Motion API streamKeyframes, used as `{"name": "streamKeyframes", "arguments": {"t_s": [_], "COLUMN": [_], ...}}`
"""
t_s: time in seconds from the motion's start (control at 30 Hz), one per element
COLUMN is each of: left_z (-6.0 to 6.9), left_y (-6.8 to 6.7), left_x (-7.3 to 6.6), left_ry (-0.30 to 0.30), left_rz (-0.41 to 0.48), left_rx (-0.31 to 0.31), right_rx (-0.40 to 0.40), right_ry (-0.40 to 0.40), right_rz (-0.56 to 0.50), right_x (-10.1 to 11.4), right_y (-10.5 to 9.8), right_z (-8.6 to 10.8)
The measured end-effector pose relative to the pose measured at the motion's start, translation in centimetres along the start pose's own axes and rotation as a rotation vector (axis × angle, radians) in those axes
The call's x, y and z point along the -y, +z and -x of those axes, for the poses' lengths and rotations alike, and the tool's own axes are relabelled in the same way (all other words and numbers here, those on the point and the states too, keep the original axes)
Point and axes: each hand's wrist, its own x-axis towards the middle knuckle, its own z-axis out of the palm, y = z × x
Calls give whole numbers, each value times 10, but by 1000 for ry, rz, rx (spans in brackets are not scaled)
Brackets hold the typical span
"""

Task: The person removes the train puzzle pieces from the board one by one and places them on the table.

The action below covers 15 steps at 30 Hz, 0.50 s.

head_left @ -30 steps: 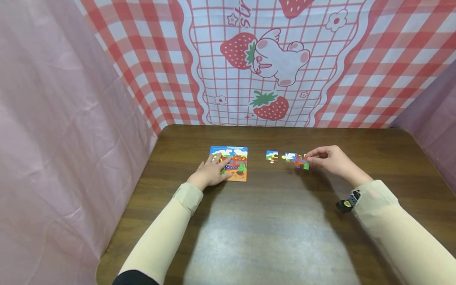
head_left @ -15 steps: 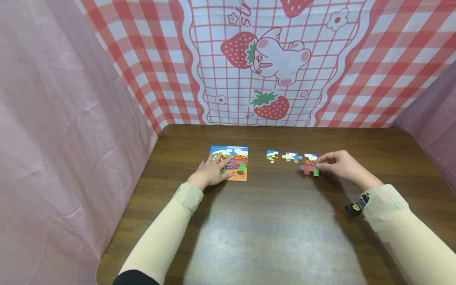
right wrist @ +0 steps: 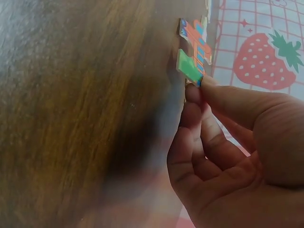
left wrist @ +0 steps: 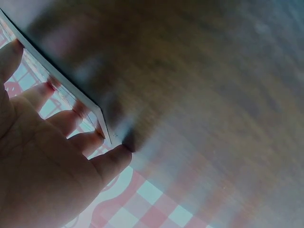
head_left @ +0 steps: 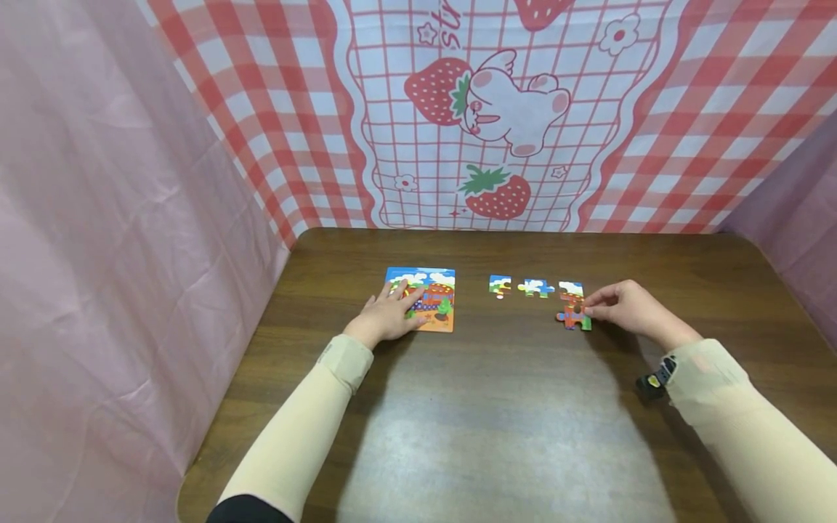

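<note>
With straight, spread fingers, my left hand (head_left: 384, 318) rests on a colourful picture board (head_left: 443, 294) at the table's left; its thin edge (left wrist: 71, 87) shows in the left wrist view. Between thumb and fingertips my right hand (head_left: 626, 311) pinches a jigsaw piece (head_left: 571, 317), red and blue with a green corner. In the right wrist view this jigsaw piece (right wrist: 192, 61) stands tilted at the fingertips. Just behind it lies a white, blue and red jigsaw piece (head_left: 570, 288), and I cannot tell whether the two touch. Further left lie two more pieces, a blue-white one (head_left: 536, 288) and a blue-green one (head_left: 500, 284).
A brown wooden table (head_left: 458, 407) carries everything. Behind it hangs a red and white checked cloth (head_left: 294, 145) with strawberries. A pink curtain (head_left: 131, 254) closes off the left side. A dark strapped device (head_left: 656, 379) sits at my right wrist.
My right hand has drawn the held jigsaw piece rightward and toward me, uncovering the blue-white piece and the one behind the held piece. My left hand has stayed on the board.
</note>
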Motion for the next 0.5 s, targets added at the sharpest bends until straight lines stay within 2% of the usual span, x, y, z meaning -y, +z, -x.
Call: {"name": "streamKeyframes", "arguments": {"t_s": [0.2,0.5], "left_z": [0,0], "left_y": [0,0], "left_x": [1,0], "left_ry": [0,-5], "left_rz": [-6,-30], "left_rx": [1,2], "right_rx": [-14,-42], "right_ry": [3,-37], "right_rz": [57,115], "right_x": [1,-1], "right_y": [2,6], "right_z": [-2,-5]}}
